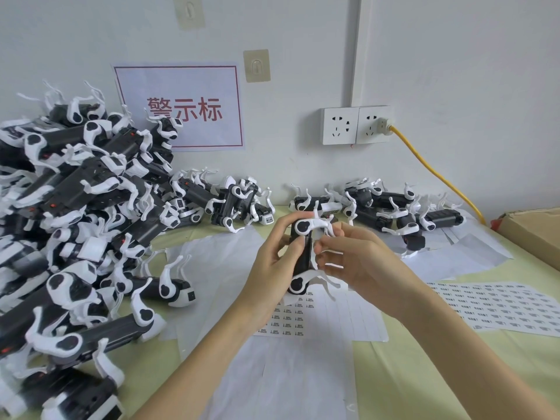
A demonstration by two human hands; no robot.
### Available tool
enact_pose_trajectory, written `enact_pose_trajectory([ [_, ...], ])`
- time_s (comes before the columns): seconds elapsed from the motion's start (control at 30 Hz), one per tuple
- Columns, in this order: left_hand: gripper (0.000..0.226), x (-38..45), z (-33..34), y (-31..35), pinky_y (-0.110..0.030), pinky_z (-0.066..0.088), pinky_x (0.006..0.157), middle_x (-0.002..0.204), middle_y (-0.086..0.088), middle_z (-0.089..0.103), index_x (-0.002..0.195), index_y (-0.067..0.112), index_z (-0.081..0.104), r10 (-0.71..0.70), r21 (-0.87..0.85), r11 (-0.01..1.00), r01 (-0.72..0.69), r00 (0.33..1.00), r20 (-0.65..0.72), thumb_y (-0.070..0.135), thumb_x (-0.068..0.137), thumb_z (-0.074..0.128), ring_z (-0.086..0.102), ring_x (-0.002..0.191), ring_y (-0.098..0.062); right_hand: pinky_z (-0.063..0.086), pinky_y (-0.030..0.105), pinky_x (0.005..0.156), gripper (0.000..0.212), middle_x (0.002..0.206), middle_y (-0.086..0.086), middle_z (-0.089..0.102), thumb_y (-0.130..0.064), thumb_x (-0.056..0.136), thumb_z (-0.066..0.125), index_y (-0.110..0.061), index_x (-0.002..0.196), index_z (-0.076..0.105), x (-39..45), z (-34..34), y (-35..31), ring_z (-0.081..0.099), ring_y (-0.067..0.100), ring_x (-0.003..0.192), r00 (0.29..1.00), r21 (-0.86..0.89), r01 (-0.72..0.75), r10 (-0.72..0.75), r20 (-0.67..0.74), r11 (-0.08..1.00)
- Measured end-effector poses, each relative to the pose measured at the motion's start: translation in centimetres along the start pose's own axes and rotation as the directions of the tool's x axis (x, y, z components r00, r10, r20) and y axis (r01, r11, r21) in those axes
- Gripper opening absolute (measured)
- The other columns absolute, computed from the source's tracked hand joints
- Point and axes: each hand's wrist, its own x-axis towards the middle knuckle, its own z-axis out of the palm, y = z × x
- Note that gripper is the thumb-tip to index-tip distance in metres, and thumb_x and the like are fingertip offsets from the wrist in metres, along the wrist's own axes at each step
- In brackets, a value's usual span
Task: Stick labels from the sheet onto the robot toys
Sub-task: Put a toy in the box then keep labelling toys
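A black robot toy with white legs stands upright in the air over the table's middle. My left hand grips its left side, thumb across the body. My right hand touches its right side, fingertips pinched against the body near the white legs; whether a label is under them is hidden. Directly below lies a label sheet with labels left only in its left columns. A second, full label sheet rests to the right.
A tall pile of robot toys fills the left side. A smaller group of robot toys lies by the wall. Blank backing sheets cover the yellow-green table. A cardboard box sits far right, a yellow cable hangs from the wall socket.
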Motion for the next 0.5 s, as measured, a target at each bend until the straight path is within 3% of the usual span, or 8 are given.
enact_pose_trajectory([
  [0.13, 0.071, 0.3, -1.3, 0.2, -0.039, 0.042, 0.090, 0.106, -0.001, 0.060, 0.146, 0.062, 0.048, -0.017, 0.124, 0.992, 0.011, 0.999, 0.048, 0.015, 0.092, 0.050, 0.048, 0.095, -0.020, 0.053, 0.031, 0.079, 0.013, 0.090, 0.007, 0.069, -0.013, 0.102, 0.064, -0.014, 0.097, 0.052, 0.1, 0.1, 0.0, 0.064, 0.022, 0.080, 0.993, -0.028, 0.050, -0.053, -0.104, 0.998],
  [0.23, 0.079, 0.6, -2.7, 0.6, -0.033, 0.040, 0.096, 0.120, 0.015, 0.058, 0.147, 0.066, 0.043, -0.069, 0.190, 0.981, 0.035, 0.982, 0.173, 0.014, 0.088, 0.049, 0.047, 0.103, -0.015, 0.054, 0.025, 0.080, 0.037, 0.105, 0.000, 0.072, -0.040, 0.093, 0.074, -0.027, 0.122, 0.056, 0.3, 0.1, 0.5, 0.067, 0.016, 0.093, 0.954, -0.342, 0.103, -0.191, -0.232, 0.934],
  [0.3, 0.080, 0.5, -3.1, 0.7, -0.029, 0.047, 0.087, 0.114, 0.026, 0.067, 0.148, 0.065, 0.042, -0.099, 0.247, 0.968, 0.041, 0.969, 0.226, 0.014, 0.087, 0.052, 0.054, 0.091, -0.015, 0.052, 0.019, 0.088, 0.049, 0.124, -0.010, 0.064, -0.047, 0.087, 0.078, -0.042, 0.131, 0.056, 0.4, 0.3, 1.2, 0.062, -0.002, 0.106, 0.955, -0.594, 0.123, -0.259, -0.148, 0.795],
  [0.37, 0.082, 0.3, -3.2, 0.7, -0.031, 0.053, 0.082, 0.098, 0.027, 0.066, 0.151, 0.065, 0.037, -0.107, 0.303, 0.953, 0.032, 0.966, 0.236, 0.017, 0.089, 0.058, 0.059, 0.082, -0.012, 0.052, 0.021, 0.094, 0.054, 0.134, -0.016, 0.058, -0.042, 0.089, 0.079, -0.042, 0.138, 0.056, 0.5, 0.5, 2.0, 0.055, -0.005, 0.119, 0.960, -0.721, 0.163, -0.276, -0.041, 0.674],
  [0.43, 0.082, 0.3, -3.3, 0.7, -0.032, 0.056, 0.088, 0.102, 0.023, 0.067, 0.153, 0.062, 0.036, -0.109, 0.319, 0.947, 0.040, 0.973, 0.201, 0.021, 0.087, 0.064, 0.066, 0.087, -0.010, 0.053, 0.029, 0.095, 0.050, 0.131, -0.021, 0.062, -0.035, 0.092, 0.079, -0.038, 0.138, 0.059, 0.8, 0.5, 2.4, 0.057, 0.003, 0.123, 0.947, -0.727, 0.214, -0.321, -0.010, 0.653],
  [0.5, 0.075, 0.3, -3.5, 0.8, -0.034, 0.054, 0.097, 0.116, 0.012, 0.072, 0.150, 0.056, 0.043, -0.100, 0.277, 0.959, 0.053, 0.983, 0.156, 0.024, 0.086, 0.067, 0.071, 0.102, -0.014, 0.046, 0.027, 0.094, 0.038, 0.118, -0.028, 0.067, -0.036, 0.091, 0.079, -0.040, 0.126, 0.065, 0.9, 0.3, 2.4, 0.058, 0.002, 0.120, 0.921, -0.730, 0.240, -0.388, -0.037, 0.639],
])
